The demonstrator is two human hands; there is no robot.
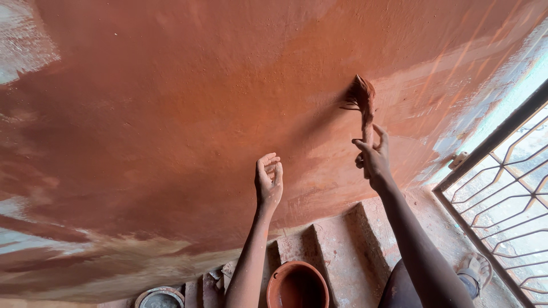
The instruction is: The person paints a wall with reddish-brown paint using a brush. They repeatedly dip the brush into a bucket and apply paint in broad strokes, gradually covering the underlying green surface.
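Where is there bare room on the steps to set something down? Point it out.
Free: the bare reddish concrete steps between the round terracotta bowl and the metal window grille. Crowded: the bottom edge, where the bowl, a small round metal tin and the left forearm sit close. The right hand holds a paint-soaked brush; the left hand is empty.

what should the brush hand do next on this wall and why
Probably sweep the brush in the right hand rightward: its bristles touch the wall where the solid red coat gives way to pale, streaky patches. The left hand is empty, fingers curled.
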